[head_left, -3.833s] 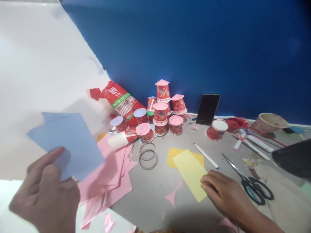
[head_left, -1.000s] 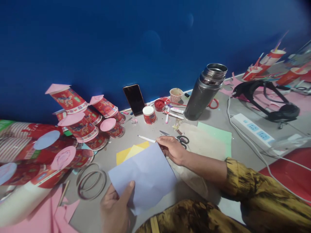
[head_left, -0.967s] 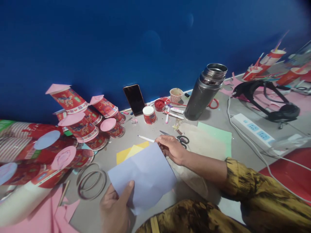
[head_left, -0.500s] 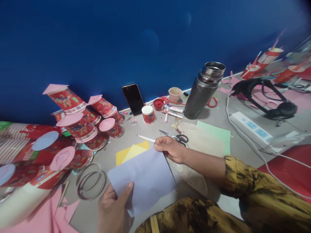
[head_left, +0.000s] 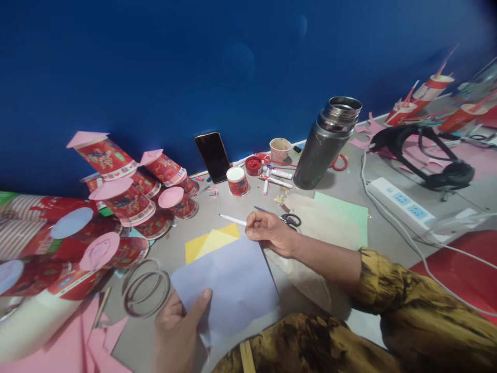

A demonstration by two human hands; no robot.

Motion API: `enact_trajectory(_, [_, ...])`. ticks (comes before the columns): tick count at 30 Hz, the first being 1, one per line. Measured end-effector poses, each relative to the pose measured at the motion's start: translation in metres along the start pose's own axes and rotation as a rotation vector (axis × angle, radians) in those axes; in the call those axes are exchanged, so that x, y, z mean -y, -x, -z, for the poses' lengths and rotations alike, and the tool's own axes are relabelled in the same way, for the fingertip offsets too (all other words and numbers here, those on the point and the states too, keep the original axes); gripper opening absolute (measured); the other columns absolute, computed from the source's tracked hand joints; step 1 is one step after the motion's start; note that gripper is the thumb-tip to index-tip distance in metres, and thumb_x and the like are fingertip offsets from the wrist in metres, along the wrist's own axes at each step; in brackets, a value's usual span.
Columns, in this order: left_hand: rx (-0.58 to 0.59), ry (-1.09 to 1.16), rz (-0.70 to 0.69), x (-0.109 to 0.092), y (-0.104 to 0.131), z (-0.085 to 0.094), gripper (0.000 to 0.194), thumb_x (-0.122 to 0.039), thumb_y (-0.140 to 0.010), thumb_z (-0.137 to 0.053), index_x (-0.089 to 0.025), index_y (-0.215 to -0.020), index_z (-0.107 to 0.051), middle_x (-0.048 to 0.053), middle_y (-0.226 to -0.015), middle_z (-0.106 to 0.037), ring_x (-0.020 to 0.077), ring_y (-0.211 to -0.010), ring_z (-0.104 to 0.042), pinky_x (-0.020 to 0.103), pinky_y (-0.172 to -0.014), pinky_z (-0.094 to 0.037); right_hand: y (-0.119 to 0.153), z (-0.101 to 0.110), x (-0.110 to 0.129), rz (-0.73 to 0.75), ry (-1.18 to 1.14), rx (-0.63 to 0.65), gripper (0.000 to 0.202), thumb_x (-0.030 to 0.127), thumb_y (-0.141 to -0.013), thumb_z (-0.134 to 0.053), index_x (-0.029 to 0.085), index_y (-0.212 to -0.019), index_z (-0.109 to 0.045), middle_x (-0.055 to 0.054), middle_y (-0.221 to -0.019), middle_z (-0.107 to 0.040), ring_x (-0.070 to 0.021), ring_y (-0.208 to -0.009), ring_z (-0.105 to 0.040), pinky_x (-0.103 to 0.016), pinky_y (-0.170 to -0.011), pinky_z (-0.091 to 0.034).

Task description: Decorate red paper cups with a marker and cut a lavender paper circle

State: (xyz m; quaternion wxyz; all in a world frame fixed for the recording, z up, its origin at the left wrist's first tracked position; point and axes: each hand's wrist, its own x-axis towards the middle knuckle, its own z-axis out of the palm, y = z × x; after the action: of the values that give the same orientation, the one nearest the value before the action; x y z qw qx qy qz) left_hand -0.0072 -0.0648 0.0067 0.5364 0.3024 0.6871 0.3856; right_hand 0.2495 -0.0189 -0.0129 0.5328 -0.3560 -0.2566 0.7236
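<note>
Fingers (head_left: 202,302) of the left hand (head_left: 174,334) grip the blue paper (head_left: 231,285) by its left side, thumb on top; the right hand (head_left: 271,234) pinches its far right corner. It's at the tabletop's (head_left: 207,208) near side, partly covering yellow paper (head_left: 213,240). Beyond: a white pen (head_left: 232,219), scissors (head_left: 293,220), then a red cup (head_left: 237,184) before a phone (head_left: 213,158).
</note>
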Motion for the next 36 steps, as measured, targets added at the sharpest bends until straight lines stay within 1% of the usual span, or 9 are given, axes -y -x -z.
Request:
enact_trajectory(4, [0.027,-0.004,-0.009,0.000,0.001,0.001,0.056,-0.032,-0.045,-0.099,-0.018,-0.096,-0.081,0.007,-0.089,-0.086,0.0295,-0.080,-0.081,0.031,-0.066,-0.067,0.000,0.001,0.000,-0.074,-0.016,0.009,0.057,0.038,-0.050,-0.107,0.019,-0.085,-0.067,0.007,-0.067,-0.064,-0.0069,-0.055,-0.052,-0.018,-0.050,-0.037])
enact_trajectory(9, [-0.043,-0.015,-0.029,-0.007,0.006,-0.003,0.051,-0.032,-0.042,-0.097,-0.018,-0.087,-0.080,0.006,-0.080,-0.084,0.0280,-0.070,-0.079,0.030,-0.059,-0.066,0.001,0.002,0.004,-0.074,-0.105,0.029,0.054,0.040,-0.054,-0.106,0.020,-0.083,-0.064,0.009,-0.062,-0.056,-0.0071,-0.054,-0.047,-0.019,-0.051,-0.037])
enact_trajectory(13, [-0.023,-0.035,-0.018,-0.004,0.003,0.002,0.052,-0.034,-0.044,-0.098,-0.018,-0.090,-0.080,0.006,-0.082,-0.085,0.0286,-0.071,-0.079,0.032,-0.061,-0.067,0.003,0.000,0.002,0.001,-0.033,0.041,0.056,0.046,-0.058,-0.105,0.019,-0.090,-0.067,0.006,-0.072,-0.063,-0.0072,-0.058,-0.050,-0.019,-0.053,-0.038])
enact_trajectory(18, [0.038,-0.016,-0.035,0.003,-0.001,0.009,0.056,-0.033,-0.048,-0.099,-0.017,-0.099,-0.080,0.008,-0.091,-0.086,0.0301,-0.081,-0.081,0.034,-0.069,-0.068,0.003,0.001,-0.003,-0.023,0.000,0.021,0.057,0.038,-0.054,-0.107,0.019,-0.087,-0.066,0.006,-0.068,-0.063,-0.0074,-0.057,-0.052,-0.019,-0.053,-0.037])
enact_trajectory(21, [0.000,0.010,-0.050,-0.001,-0.002,0.008,0.057,-0.033,-0.046,-0.098,-0.016,-0.096,-0.080,0.008,-0.087,-0.085,0.0308,-0.077,-0.081,0.037,-0.068,-0.068,0.001,0.003,-0.003,-0.047,-0.073,0.001,0.055,0.039,-0.056,-0.106,0.020,-0.089,-0.066,0.008,-0.065,-0.059,-0.0078,-0.055,-0.050,-0.019,-0.052,-0.038])
enact_trajectory(24, [-0.055,0.048,-0.091,-0.011,-0.001,0.004,0.052,-0.030,-0.045,-0.096,-0.017,-0.092,-0.077,0.007,-0.085,-0.084,0.0291,-0.076,-0.079,0.036,-0.069,-0.067,0.004,0.004,-0.002,-0.052,-0.073,0.071,0.059,0.050,-0.061,-0.103,0.021,-0.100,-0.069,0.004,-0.076,-0.066,-0.0101,-0.062,-0.057,-0.020,-0.054,-0.042])
enact_trajectory(27, [-0.131,0.079,-0.162,-0.023,0.001,-0.003,0.044,-0.029,-0.045,-0.093,-0.019,-0.083,-0.073,0.005,-0.079,-0.080,0.0291,-0.082,-0.078,0.034,-0.072,-0.066,0.009,0.002,-0.005,-0.071,0.043,0.231,0.072,0.054,-0.060,-0.103,0.020,-0.113,-0.069,-0.003,-0.097,-0.074,-0.0149,-0.080,-0.068,-0.023,-0.066,-0.051])
enact_trajectory(30, [-0.171,0.082,-0.230,-0.032,0.003,-0.009,0.035,-0.031,-0.050,-0.089,-0.020,-0.078,-0.069,0.006,-0.078,-0.076,0.0310,-0.089,-0.077,0.033,-0.074,-0.064,0.012,0.000,-0.009,-0.112,0.194,0.340,0.066,0.046,-0.059,-0.104,0.019,-0.108,-0.069,-0.001,-0.094,-0.073,-0.0170,-0.088,-0.070,-0.026,-0.078,-0.054])
enact_trajectory(36, [-0.333,-0.039,-0.322,-0.036,-0.007,0.009,0.031,-0.036,-0.064,-0.085,-0.018,-0.087,-0.075,0.006,-0.089,-0.076,0.0283,-0.096,-0.074,0.031,-0.078,-0.062,0.010,0.002,-0.010,-0.100,0.519,0.309,0.045,0.042,-0.063,-0.099,0.016,-0.087,-0.072,0.006,-0.070,-0.065,-0.0098,-0.062,-0.054,-0.021,-0.059,-0.042])
